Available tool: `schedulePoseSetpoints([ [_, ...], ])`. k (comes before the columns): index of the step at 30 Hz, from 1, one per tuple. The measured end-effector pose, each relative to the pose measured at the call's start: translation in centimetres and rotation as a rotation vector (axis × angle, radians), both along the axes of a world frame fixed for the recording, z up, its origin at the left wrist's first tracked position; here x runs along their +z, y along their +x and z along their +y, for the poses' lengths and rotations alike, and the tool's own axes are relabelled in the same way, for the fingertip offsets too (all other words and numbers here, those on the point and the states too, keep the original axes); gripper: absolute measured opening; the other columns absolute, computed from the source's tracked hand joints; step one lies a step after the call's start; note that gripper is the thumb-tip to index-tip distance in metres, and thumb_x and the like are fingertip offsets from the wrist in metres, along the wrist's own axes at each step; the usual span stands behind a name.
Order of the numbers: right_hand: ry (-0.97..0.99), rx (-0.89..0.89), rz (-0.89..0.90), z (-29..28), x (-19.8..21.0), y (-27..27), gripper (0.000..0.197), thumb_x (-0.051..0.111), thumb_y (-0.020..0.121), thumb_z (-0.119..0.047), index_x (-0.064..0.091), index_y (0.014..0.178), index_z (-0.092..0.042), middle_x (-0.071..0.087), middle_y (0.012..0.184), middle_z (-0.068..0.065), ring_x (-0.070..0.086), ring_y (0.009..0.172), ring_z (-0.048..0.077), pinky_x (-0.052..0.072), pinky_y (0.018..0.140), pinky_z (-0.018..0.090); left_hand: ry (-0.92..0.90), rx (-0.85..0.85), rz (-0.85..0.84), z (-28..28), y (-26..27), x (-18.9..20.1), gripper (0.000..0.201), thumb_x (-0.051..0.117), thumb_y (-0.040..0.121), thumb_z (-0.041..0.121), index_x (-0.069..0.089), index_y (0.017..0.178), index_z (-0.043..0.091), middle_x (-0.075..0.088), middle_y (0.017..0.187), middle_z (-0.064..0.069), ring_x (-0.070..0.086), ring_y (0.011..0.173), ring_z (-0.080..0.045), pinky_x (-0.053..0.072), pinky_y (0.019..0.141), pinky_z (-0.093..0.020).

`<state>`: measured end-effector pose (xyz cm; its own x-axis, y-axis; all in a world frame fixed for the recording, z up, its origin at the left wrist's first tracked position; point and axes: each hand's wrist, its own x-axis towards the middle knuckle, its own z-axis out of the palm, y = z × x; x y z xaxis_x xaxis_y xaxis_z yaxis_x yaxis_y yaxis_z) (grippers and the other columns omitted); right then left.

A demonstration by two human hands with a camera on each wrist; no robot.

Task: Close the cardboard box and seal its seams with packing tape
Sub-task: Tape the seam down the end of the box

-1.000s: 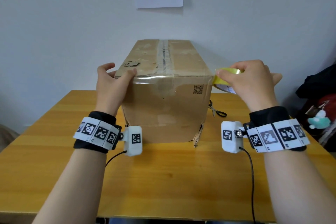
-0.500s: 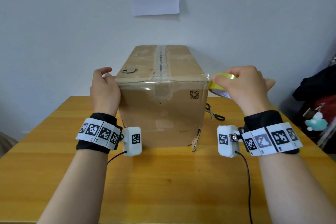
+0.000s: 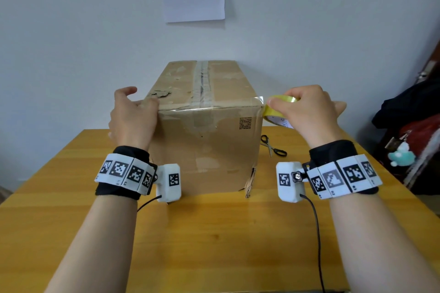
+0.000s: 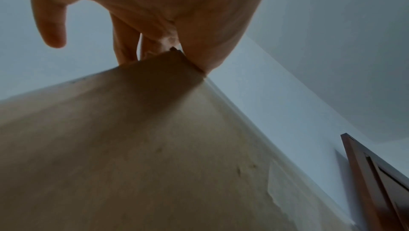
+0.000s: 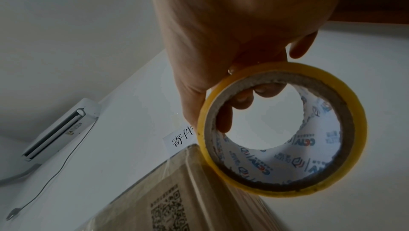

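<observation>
my left hand point(image 3: 133, 116) rests at the box's point(image 3: 204, 145) near top-left corner, fingers relaxed, thumb on the top, pinning the tape's start. the box sits on the table point(image 3: 214, 233), long axis running away from me. a clear strip lies along its near top edge, left to right. my right hand point(image 3: 307, 112), just off the box's right corner, grips the roll point(image 5: 285, 129), fingers through the core. judgement: right hand is nearer the scissors point(image 3: 273, 147), behind the box's right side, for the cut.

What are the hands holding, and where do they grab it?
The right hand grips the yellow tape roll, fingers inside its core, thumb outside. The left hand holds nothing; it presses the cardboard box at its top left corner.
</observation>
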<state>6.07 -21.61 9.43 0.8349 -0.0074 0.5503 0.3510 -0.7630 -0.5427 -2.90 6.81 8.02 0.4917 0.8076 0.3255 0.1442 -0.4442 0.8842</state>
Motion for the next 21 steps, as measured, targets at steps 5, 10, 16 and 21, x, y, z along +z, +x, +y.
schedulePoseSetpoints([
  [5, 0.008, 0.004, 0.005, -0.1, -0.3, 0.3, 0.036, 0.063, 0.086, -0.053, 0.059, 0.062, -0.027, 0.053, 0.064, -0.007, 0.051, 0.086, 0.023, 0.022, 0.079, 0.04, 0.048, 0.012, 0.007, 1.0, -0.2, 0.5, 0.034, 0.049, 0.098, 0.03, 0.054, 0.131, 0.027, 0.067, 0.122, -0.005, 0.057, 0.118, -0.03, 0.042, 0.102, -0.042],
  [10, 0.004, 0.025, 0.012, -0.2, -0.1, 0.2, 0.035, 0.063, 0.085, -0.055, 0.062, 0.065, -0.027, 0.057, 0.068, -0.007, 0.051, 0.087, 0.022, 0.023, 0.081, 0.041, 0.242, 0.055, 0.185, -0.8, -0.5, 1.4, 0.05, 0.048, 0.089, 0.065, 0.055, 0.126, 0.03, 0.068, 0.123, 0.003, 0.052, 0.128, -0.03, 0.018, 0.114, -0.063],
  [16, -0.001, 0.013, 0.001, -0.2, 0.0, 0.1, 0.034, 0.064, 0.083, -0.053, 0.065, 0.064, -0.025, 0.06, 0.069, -0.004, 0.053, 0.085, 0.023, 0.024, 0.081, 0.04, 0.329, 0.008, 0.318, -2.9, 0.0, 0.8, 0.104, 0.048, 0.061, 0.094, 0.043, 0.139, 0.025, 0.054, 0.14, -0.008, 0.042, 0.137, -0.035, 0.008, 0.111, -0.076],
  [21, -0.002, -0.006, -0.004, -0.1, -0.2, 0.3, 0.035, 0.063, 0.083, -0.055, 0.063, 0.065, -0.026, 0.058, 0.068, -0.007, 0.053, 0.085, 0.023, 0.023, 0.08, 0.04, 0.22, -0.035, 0.217, -2.1, 0.4, 0.5, 0.09, 0.055, 0.061, 0.082, 0.046, 0.132, 0.027, 0.053, 0.135, -0.006, 0.055, 0.121, -0.035, 0.033, 0.107, -0.064],
])
